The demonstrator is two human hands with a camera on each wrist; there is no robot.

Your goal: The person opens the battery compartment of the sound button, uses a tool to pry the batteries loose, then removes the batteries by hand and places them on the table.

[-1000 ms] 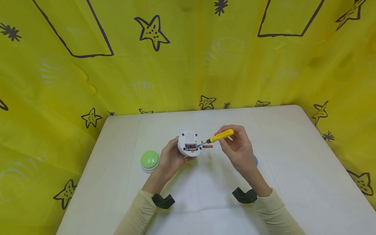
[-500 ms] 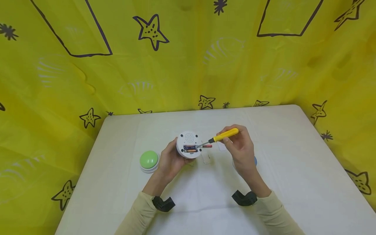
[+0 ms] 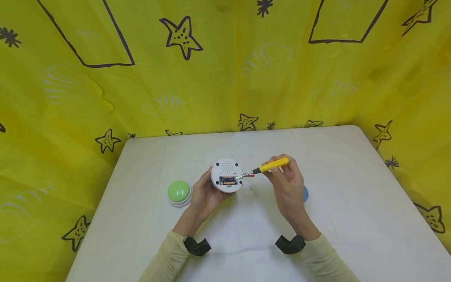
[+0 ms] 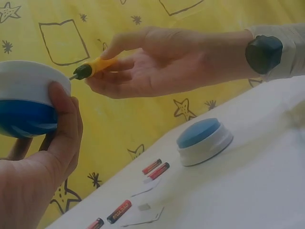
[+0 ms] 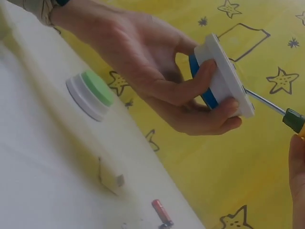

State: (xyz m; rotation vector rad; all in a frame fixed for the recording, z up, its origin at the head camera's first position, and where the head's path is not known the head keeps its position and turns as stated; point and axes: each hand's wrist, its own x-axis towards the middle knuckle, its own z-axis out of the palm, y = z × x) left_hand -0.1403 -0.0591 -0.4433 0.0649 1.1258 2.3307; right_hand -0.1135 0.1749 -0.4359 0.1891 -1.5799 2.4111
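Observation:
My left hand (image 3: 207, 196) grips a round push button (image 3: 227, 167) by its sides, its white underside turned toward me. The left wrist view shows its blue dome (image 4: 28, 116) on the far side. Batteries (image 3: 228, 180) lie in the uncovered compartment of that underside. In my right hand (image 3: 288, 188) is a screwdriver (image 3: 275, 165), its yellow handle pinched between thumb and fingers. The metal shaft (image 5: 267, 103) slants down to the left, with the tip at the right end of the compartment.
A green-topped button (image 3: 178, 191) stands left of my left hand. Another button with a blue top (image 4: 199, 135) stands on the table behind my right hand. Several loose batteries (image 4: 119, 211) and thin flat pieces (image 4: 147, 220) lie on the white table.
The held button has come slightly lower. My right hand has shifted a little down, and the screwdriver handle slid slightly right, its tip staying at the compartment.

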